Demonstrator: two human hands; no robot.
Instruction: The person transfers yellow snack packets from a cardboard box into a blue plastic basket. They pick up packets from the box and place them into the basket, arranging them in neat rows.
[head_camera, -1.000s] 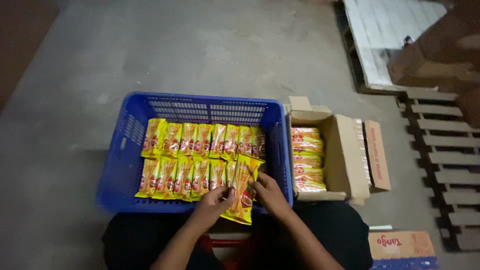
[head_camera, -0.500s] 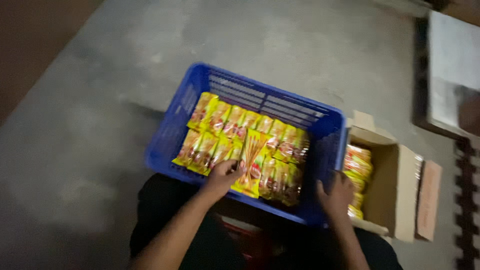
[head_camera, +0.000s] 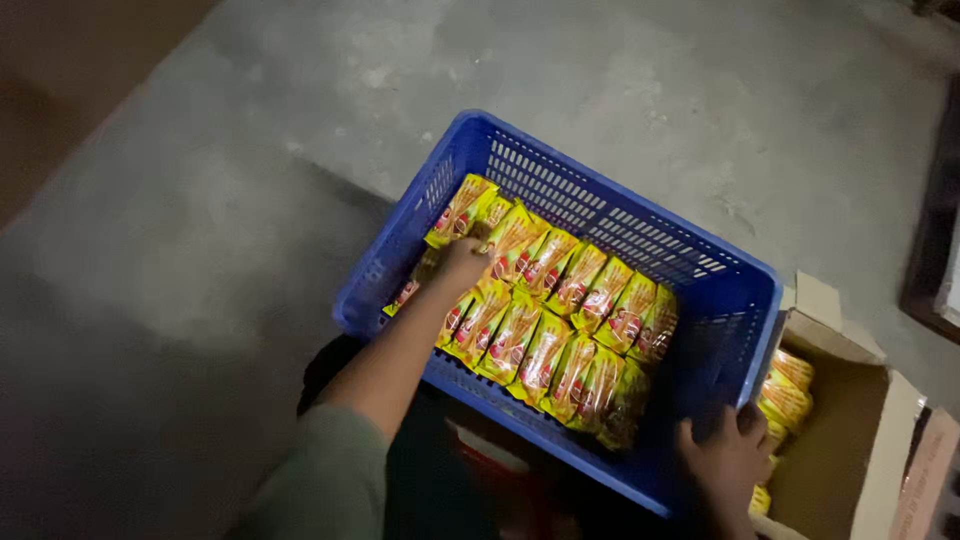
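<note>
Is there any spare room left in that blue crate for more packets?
Little. The yellow packets fill the blue crate in two tight rows. A gap shows at the left wall, beside the left hand. The right hand grips the near right corner.

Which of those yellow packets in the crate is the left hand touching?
The left hand rests on a yellow plastic snack packet in the back row of the blue plastic crate, near its left end. The other packets lie untouched.
</note>
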